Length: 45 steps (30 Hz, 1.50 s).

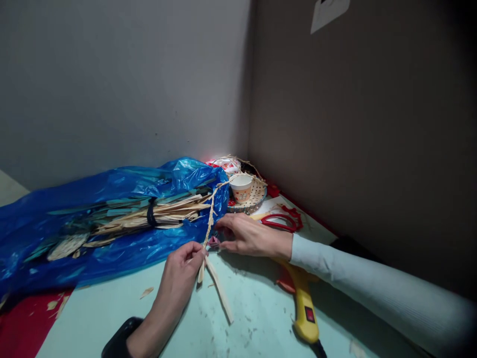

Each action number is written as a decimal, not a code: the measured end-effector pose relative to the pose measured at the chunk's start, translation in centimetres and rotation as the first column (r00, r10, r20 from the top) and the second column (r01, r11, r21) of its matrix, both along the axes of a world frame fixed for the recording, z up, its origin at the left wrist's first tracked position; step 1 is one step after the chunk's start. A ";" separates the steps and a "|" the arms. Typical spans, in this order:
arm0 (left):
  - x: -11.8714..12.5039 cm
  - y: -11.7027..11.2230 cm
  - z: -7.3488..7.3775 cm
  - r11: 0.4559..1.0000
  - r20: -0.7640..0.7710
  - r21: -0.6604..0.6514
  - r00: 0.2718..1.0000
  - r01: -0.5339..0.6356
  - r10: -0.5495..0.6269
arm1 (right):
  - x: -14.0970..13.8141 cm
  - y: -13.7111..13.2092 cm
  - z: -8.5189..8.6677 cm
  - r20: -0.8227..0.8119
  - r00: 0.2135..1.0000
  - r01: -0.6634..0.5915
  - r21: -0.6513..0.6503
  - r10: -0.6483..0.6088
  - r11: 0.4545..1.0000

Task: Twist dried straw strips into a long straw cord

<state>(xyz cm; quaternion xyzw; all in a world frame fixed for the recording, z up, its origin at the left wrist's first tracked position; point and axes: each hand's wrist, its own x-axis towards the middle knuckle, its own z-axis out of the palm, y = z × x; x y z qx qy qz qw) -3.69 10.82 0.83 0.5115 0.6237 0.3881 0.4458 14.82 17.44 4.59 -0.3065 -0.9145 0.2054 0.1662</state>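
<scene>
My left hand [183, 271] is closed in a pinch on a braided straw cord [210, 214] that runs up toward the woven basket tray [257, 197]. Loose flat straw strips [219, 291] hang from the pinch onto the pale green table [112, 318]. My right hand [248, 234], in a light blue sleeve, lies just right of the braid's lower end, fingers curled, fingertips touching a small pink piece [213, 241] beside the cord.
A blue plastic bag [74, 209] holds a tied bundle of dried straw [149, 215]. A paper cup [241, 187] sits in the basket tray. Red scissors [279, 221] and a yellow glue gun [303, 303] lie under my right arm. Walls close the corner.
</scene>
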 end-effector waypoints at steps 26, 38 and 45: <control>0.6 -0.3 0.7 0.992 -0.335 0.106 0.942 0.065 -0.026 | -0.3 -0.5 -0.6 -0.131 0.990 -0.045 -0.020 0.042 0.999; 0.2 0.0 0.2 0.991 -0.310 0.129 0.951 0.033 0.009 | -0.1 -0.6 -0.8 -0.135 0.990 0.035 0.029 -0.031 0.999; 0.7 -0.3 0.5 0.966 -0.434 0.249 0.900 0.076 0.041 | -0.3 -0.9 -0.7 -0.115 0.993 0.039 0.011 -0.038 0.999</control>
